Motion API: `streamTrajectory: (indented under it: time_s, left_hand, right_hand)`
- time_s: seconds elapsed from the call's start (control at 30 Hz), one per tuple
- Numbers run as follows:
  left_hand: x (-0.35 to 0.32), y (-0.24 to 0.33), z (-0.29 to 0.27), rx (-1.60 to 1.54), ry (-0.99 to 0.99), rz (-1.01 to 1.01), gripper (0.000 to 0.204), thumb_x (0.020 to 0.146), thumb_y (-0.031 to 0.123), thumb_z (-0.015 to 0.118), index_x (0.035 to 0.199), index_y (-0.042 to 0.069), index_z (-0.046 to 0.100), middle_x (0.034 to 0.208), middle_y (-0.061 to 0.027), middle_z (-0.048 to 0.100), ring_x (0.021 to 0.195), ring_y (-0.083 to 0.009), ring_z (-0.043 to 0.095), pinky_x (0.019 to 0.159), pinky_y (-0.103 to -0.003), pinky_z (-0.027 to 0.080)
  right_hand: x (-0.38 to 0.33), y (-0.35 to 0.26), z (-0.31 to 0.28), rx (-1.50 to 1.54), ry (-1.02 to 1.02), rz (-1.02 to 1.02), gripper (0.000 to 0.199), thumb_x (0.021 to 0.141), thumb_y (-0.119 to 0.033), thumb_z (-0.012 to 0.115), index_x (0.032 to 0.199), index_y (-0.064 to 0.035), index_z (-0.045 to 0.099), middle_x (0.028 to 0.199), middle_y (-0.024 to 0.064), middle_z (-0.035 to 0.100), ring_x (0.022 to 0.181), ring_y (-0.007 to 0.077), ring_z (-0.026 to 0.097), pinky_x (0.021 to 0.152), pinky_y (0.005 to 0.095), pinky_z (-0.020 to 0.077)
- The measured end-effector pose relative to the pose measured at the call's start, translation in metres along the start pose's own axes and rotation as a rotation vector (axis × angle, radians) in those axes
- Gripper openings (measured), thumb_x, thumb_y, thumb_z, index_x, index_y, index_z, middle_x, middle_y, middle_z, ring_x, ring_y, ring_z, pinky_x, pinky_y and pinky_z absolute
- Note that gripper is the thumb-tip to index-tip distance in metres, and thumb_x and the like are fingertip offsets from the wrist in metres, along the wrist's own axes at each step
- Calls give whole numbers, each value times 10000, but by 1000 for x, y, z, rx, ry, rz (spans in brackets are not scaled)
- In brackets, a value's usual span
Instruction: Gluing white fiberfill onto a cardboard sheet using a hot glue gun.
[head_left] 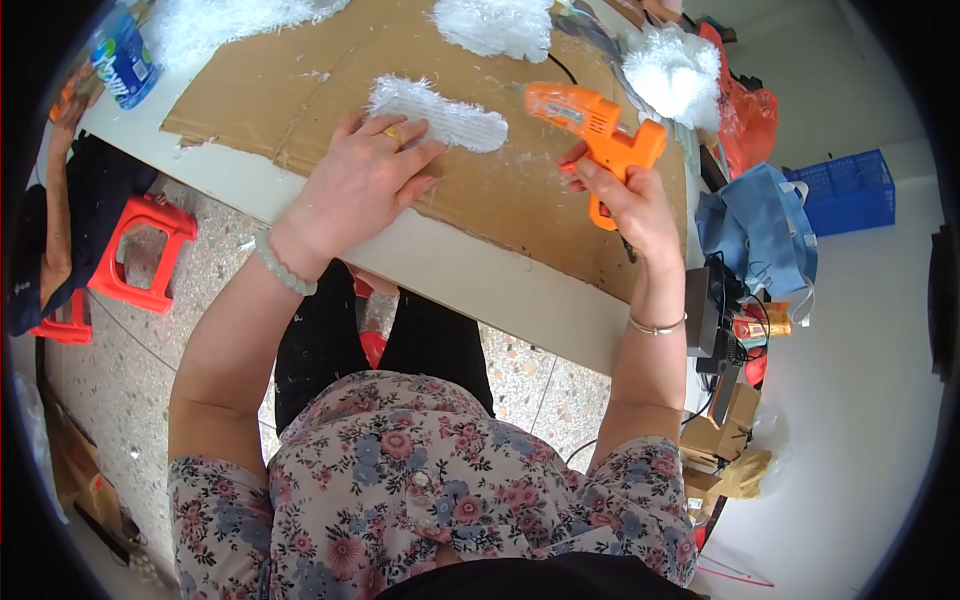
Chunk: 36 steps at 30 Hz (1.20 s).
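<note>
Orange hot-glue gun (600, 118) at one o'clock, clasped by its handle (602, 212) in the right hand (640, 208), pointing towards ten; from where I stand, the left hand (362, 182), loosely spread, seems to steady a fringed white sole-shaped piece (445, 118) near twelve, on cardboard (490, 195) that probably shields the table (505, 265)

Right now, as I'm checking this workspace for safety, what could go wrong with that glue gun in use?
The orange glue gun in the right hand has its nozzle pointing leftward; if hot, it might burn the left hand should the two come closer.
The left hand's fingers rest on the white fringed piece toward one end, so its other end could shift.
Loose white strands on the cardboard might stick to any stray glue.
</note>
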<state>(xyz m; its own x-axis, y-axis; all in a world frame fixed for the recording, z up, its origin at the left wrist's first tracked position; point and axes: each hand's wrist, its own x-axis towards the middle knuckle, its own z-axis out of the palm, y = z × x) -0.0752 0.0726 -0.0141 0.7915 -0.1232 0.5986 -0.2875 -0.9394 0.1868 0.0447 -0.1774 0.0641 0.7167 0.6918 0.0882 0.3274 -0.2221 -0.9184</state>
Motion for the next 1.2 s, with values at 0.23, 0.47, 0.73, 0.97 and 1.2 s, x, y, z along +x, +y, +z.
streamTrajectory:
  time_s: [0.23, 0.47, 0.73, 0.97, 1.2]
  left_hand:
    - [-4, -2, 4, 3, 28, 2, 247, 819, 224, 612, 1036, 106, 610, 1076, -66, 601, 1053, -253, 535, 934, -483, 359]
    - [-4, -2, 5, 13, 22, -3, 232, 823, 230, 608, 1018, 104, 613, 1080, -66, 602, 1043, -251, 541, 939, -490, 358]
    - [-4, -1, 6, 19, 20, -3, 227, 830, 239, 601, 1014, 107, 623, 1102, -67, 607, 1063, -250, 539, 957, -501, 349]
    - [-3, 1, 6, 23, 6, -9, 237, 835, 246, 596, 1022, 104, 627, 1126, -72, 606, 1083, -251, 534, 971, -509, 344]
    - [-4, -1, 5, 28, -16, -27, 264, 841, 258, 588, 1048, 100, 632, 1139, -75, 611, 1117, -257, 524, 991, -507, 332]
  right_hand:
    - [0, 5, -13, -411, -22, 120, 206, 887, -186, 600, 993, -10, 603, 834, 22, 619, 751, 88, 555, 673, 244, 449]
    - [6, 11, -1, -567, 1, 90, 275, 872, -253, 622, 970, 3, 600, 770, 12, 606, 684, 85, 539, 609, 247, 437]
    - [11, 20, 1, -546, 16, 102, 276, 886, -278, 595, 916, -4, 599, 727, 16, 593, 677, 95, 547, 618, 257, 443]
    - [10, 16, 3, -566, 20, 153, 294, 892, -308, 579, 863, -16, 585, 674, 15, 564, 624, 100, 521, 571, 265, 419]
    - [11, 16, 3, -536, 6, 154, 293, 892, -312, 580, 867, -20, 581, 663, 11, 550, 609, 100, 504, 557, 265, 407]
